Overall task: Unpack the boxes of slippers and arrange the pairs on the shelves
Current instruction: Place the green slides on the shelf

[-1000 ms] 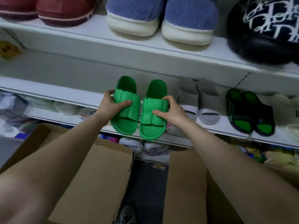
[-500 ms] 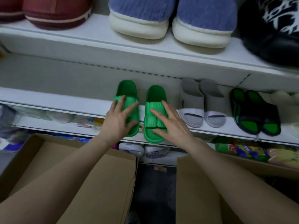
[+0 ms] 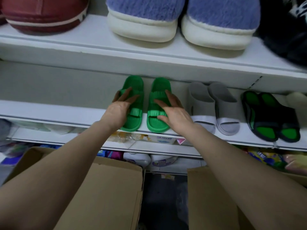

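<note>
The green slippers (image 3: 156, 127) are one bright, plain shade, on a white shelf (image 3: 49, 110). Right of them is a grey pair (image 3: 214, 100) with pale lilac-white toe bands, then a black pair (image 3: 269, 117) with green insoles. Above them, a fluffy blue pair (image 3: 146, 10) has cream soles. Up to their left, a dark red slipper (image 3: 41, 14) carries a pale pink stripe. Below them, the cardboard boxes (image 3: 108, 188) are plain brown.

White shelving (image 3: 41, 110) runs across a grey back panel (image 3: 49, 83) above a dark floor (image 3: 163, 205), dimly lit.
</note>
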The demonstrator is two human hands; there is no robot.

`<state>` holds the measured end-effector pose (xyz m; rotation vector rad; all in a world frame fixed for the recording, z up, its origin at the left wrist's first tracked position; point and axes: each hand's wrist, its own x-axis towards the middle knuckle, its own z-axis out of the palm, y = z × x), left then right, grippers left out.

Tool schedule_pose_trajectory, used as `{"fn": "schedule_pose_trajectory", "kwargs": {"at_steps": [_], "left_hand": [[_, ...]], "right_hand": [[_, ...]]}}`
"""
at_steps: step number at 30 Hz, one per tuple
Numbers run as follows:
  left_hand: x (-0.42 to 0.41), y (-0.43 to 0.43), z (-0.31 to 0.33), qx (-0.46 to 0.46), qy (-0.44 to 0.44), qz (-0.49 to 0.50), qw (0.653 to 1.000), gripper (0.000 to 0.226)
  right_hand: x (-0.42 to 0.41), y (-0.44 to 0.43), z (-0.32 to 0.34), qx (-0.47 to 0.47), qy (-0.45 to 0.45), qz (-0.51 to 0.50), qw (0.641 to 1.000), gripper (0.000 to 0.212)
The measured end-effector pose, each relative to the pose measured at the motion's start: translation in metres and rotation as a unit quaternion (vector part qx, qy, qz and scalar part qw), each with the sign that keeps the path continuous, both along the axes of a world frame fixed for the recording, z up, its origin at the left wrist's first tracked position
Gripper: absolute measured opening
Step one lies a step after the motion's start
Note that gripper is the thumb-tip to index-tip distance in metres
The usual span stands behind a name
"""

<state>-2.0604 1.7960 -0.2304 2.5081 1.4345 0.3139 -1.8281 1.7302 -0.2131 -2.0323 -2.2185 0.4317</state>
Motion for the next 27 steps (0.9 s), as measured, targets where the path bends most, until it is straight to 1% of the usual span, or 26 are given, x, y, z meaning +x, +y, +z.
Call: {"fn": "schedule_pose_trajectory", "kwargs": {"at_steps": [6,13,15,19,24,27], "left_hand": [[0.002,-0.003,0.009,0.004,0.017,0.000,1.000,0.076],[0.025,-0.044,0.031,0.018,-0.020,0.013,1.000,0.058],[0.040,-0.063,0.038,0.040,-0.030,-0.007,0.999,0.052],[0.084,-0.107,0.053,0.066,-0.052,-0.056,0.995,0.054],[0.156,-0.173,0.059,0.062,-0.054,-0.099,0.992,0.051],[0.210,-0.221,0.053,0.044,-0.058,-0.140,0.987,0.051]], "right_hand": [[0.003,-0.002,0.001,-0.001,-0.009,0.008,1.000,0.064],[0.032,-0.038,0.027,0.024,-0.030,0.022,0.999,0.065],[0.047,-0.058,0.038,0.036,-0.048,0.023,0.998,0.065],[0.087,-0.109,0.056,0.056,-0.072,0.024,0.996,0.063],[0.163,-0.193,0.058,0.089,-0.087,0.006,0.992,0.061],[0.222,-0.257,0.054,0.089,-0.092,-0.028,0.991,0.059]]}}
